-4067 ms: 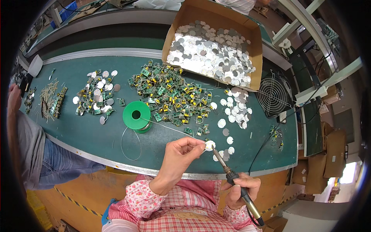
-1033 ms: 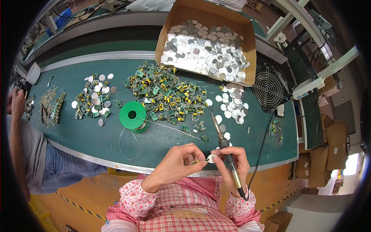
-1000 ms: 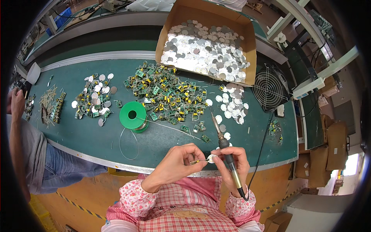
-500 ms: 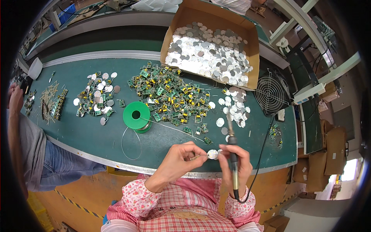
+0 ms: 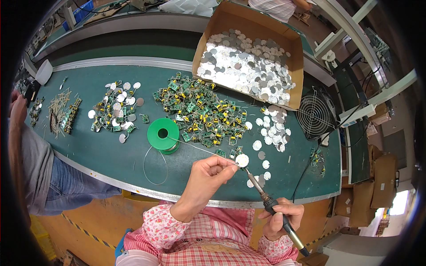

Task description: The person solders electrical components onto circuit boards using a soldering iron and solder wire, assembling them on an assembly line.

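My left hand [image 5: 207, 179] is closed in a pinch, thumb against fingers, on the thin solder wire [image 5: 202, 148]. That wire runs from a green spool [image 5: 155, 134] standing to the left. Just beyond the fingertips is a round white disc [image 5: 242, 160]; whether the fingers also touch it is hard to tell. In my right hand [image 5: 284, 218] is a soldering iron [image 5: 269, 201], held like a pen. Its tip meets the lower edge of the disc, close to the wire's end. Beneath the iron's shaft lie several loose discs [image 5: 261, 180].
A big heap of small green circuit boards [image 5: 202, 111] covers the middle. Behind it stands a cardboard box [image 5: 296, 88] full of discs. A round fan grille [image 5: 316, 111] is at right; the iron's cord [image 5: 306, 170] crosses there. Another person's hand [image 5: 17, 108] is at far left.
The disc has gone from between both hands to beyond my left fingertips. My right hand has moved back and right, turning the iron so its tip now points at the disc.
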Demonstrator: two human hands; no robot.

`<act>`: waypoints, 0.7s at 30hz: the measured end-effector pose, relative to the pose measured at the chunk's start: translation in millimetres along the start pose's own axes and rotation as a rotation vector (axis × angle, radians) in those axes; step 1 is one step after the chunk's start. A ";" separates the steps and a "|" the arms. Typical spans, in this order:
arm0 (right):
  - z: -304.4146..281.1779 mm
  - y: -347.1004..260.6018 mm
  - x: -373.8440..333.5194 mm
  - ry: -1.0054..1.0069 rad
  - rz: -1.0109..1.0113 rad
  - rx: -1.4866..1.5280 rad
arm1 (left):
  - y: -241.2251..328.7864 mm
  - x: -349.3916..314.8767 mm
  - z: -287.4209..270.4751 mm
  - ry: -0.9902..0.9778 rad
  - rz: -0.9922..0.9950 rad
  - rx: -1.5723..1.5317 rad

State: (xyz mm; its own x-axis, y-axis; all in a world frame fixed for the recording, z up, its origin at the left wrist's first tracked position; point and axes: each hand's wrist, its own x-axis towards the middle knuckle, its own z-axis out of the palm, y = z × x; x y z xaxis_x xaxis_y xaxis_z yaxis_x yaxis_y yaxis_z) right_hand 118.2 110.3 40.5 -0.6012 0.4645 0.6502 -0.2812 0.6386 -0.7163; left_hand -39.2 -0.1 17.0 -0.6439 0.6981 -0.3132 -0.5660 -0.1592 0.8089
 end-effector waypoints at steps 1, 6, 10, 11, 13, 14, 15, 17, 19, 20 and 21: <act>0.1 0.8 0.2 -0.017 -0.008 -0.008 | -0.1 0.2 0.6 -0.001 -0.001 -0.001; 4.4 -0.5 -0.8 -0.041 0.047 -0.024 | -0.7 -1.5 2.5 -0.020 0.009 0.020; 7.0 -5.2 3.2 -0.078 0.120 -0.041 | -0.6 -1.7 2.5 -0.025 0.013 0.017; 7.4 -4.7 3.0 -0.077 0.120 -0.042 | -0.2 -1.9 2.8 -0.026 0.014 0.011; 8.1 -3.2 1.9 -0.026 0.096 -0.007 | -0.4 -2.1 2.7 -0.028 0.015 0.005; 8.6 -2.8 0.3 -0.025 0.096 -0.007 | -1.1 -2.3 1.9 -0.022 0.013 0.014; 9.0 -2.7 -2.3 -0.031 0.102 -0.028 | -1.6 -2.8 1.5 -0.016 0.011 0.024; 10.6 -4.8 -7.1 -0.036 0.107 -0.048 | -2.3 -3.5 1.5 -0.011 0.002 0.034; 11.2 -10.1 -9.7 0.090 0.249 0.069 | -3.0 -4.7 1.3 -0.006 -0.006 0.044; 9.6 -10.9 -9.7 0.090 0.248 0.069 | -3.8 -5.0 0.8 -0.013 0.005 0.050; 6.8 -11.3 -9.2 0.132 0.236 0.094 | -4.4 -5.8 0.3 -0.019 0.015 0.056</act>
State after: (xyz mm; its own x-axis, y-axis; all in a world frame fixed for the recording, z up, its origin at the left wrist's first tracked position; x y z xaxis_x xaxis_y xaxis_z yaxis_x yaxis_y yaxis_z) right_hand 121.9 94.6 40.8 -0.5576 0.6734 0.4854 -0.2170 0.4462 -0.8683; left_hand -32.8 -3.3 15.4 -0.6422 0.7089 -0.2915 -0.5258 -0.1307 0.8405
